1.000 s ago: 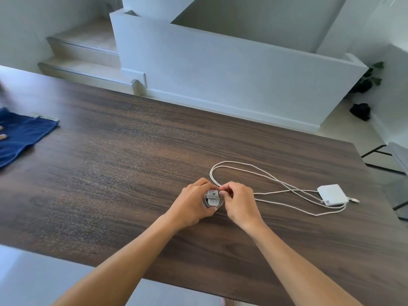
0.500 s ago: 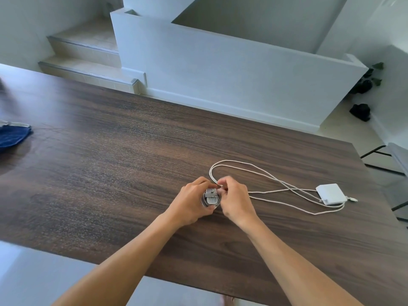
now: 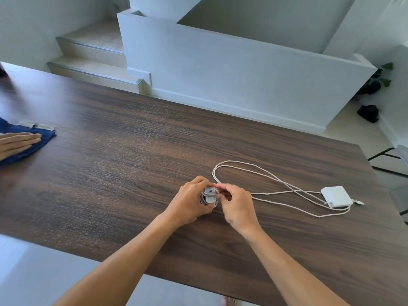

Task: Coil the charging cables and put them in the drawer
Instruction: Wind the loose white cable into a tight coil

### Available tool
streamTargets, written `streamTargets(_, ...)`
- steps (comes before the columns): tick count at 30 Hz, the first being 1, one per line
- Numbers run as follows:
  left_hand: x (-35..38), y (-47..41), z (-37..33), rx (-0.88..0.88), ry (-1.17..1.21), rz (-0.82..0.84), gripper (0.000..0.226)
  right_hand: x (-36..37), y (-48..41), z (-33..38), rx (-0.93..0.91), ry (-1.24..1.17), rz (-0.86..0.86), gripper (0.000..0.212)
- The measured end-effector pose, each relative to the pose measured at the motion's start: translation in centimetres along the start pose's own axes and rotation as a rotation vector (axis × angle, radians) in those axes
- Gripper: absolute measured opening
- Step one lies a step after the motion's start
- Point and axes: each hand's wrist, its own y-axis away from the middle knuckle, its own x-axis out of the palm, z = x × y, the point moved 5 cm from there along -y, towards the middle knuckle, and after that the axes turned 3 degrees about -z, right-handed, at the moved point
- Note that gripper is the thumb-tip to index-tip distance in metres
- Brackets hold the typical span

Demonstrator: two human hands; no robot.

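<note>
A small grey coiled cable (image 3: 209,196) sits in my left hand (image 3: 189,202), whose fingers wrap around it just above the dark wooden table (image 3: 110,177). My right hand (image 3: 236,204) pinches the end of the coil's wrap from the right side. A long white cable (image 3: 260,173) lies uncoiled in loose loops to the right, joined to a white square charger (image 3: 336,196) near the table's right edge. No drawer is in view.
Another person's hand (image 3: 17,142) rests flat on a blue cloth (image 3: 28,149) at the table's left edge. Steps and a white low wall stand behind the table. A dark chair frame (image 3: 384,153) shows at the far right.
The other person's hand and the blue cloth have slid back into view at the left. My hands stay on the grey coil, the right fingers shifting slightly on the wrap.
</note>
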Motion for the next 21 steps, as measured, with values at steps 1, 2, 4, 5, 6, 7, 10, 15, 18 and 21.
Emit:
streamTargets(1,0.0,0.0,0.0,0.008,-0.004,0.004,0.043,-0.1,0.0,-0.1,-0.001,-0.009,-0.005,0.027)
streamTargets(2,0.1,0.0,-0.1,0.016,-0.012,0.008,0.044,-0.2,0.0,-0.2,0.005,-0.017,-0.022,0.027)
streamTargets(4,0.2,0.0,0.0,0.022,-0.020,0.012,0.046,-0.3,-0.1,-0.4,0.018,-0.032,-0.067,0.024)
streamTargets(5,0.3,-0.1,0.0,0.022,-0.021,0.015,0.047,-0.3,-0.1,-0.5,0.024,-0.036,-0.087,0.022)
streamTargets(6,0.3,-0.1,0.1,0.022,-0.021,0.019,0.048,-0.3,-0.1,-0.6,0.033,-0.037,-0.102,0.020)
streamTargets(7,0.3,-0.2,0.2,0.022,-0.022,0.025,0.049,-0.2,-0.1,-0.6,0.044,-0.042,-0.114,0.018)
streamTargets(10,0.3,-0.3,0.5,0.022,-0.028,0.034,0.052,0.1,0.0,-1.1,0.094,-0.066,-0.144,0.011)
streamTargets(15,0.2,-0.4,0.7,0.008,-0.008,0.025,0.051,0.0,0.3,-1.0,0.050,-0.030,-0.167,0.008)
streamTargets(18,0.2,-0.5,0.7,0.018,-0.004,0.039,0.052,-0.3,0.1,-0.5,-0.021,0.078,-0.139,0.013)
streamTargets(21,0.3,-0.4,0.8,0.012,-0.004,0.042,0.054,-0.4,-0.2,0.1,-0.052,0.163,-0.111,0.016)
